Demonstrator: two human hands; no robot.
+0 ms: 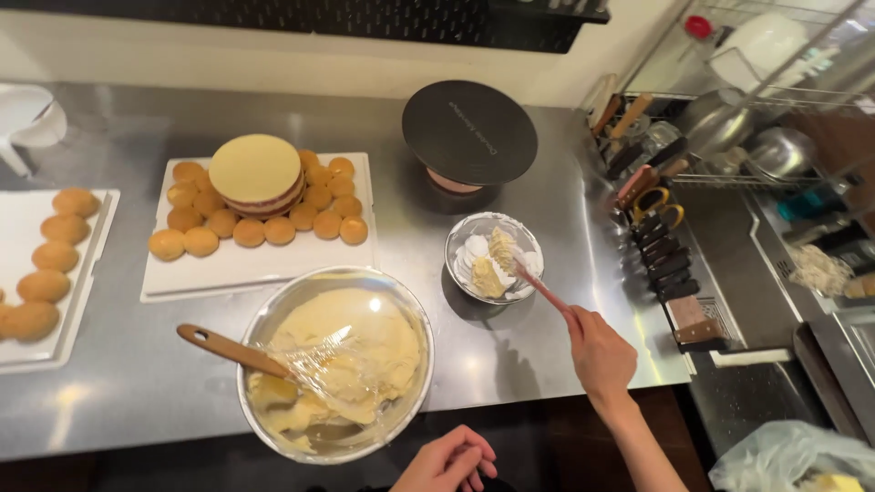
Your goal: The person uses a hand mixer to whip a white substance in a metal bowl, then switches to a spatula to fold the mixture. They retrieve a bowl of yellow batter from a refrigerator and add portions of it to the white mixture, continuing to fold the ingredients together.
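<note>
On a steel counter (510, 346), the right hand (600, 353) grips a pink spatula (540, 286), its tip in 1 small glass bowl (493, 256) of white and yellow cream. The left hand (450, 463) rests loosely curled and empty just below 1 large metal bowl (335, 363) of cream, which holds plastic wrap and 1 wooden-handled tool (230, 350).

Pressing sideways could likely tip the light glass bowl. The loose wrap could get mixed into the cream.

2 white trays: 1 (258, 264) carries a layered cake (256, 175) ringed by about 16 buns, 1 (18, 228) shows about 6. 1 black turntable (469, 133) stands behind.
</note>
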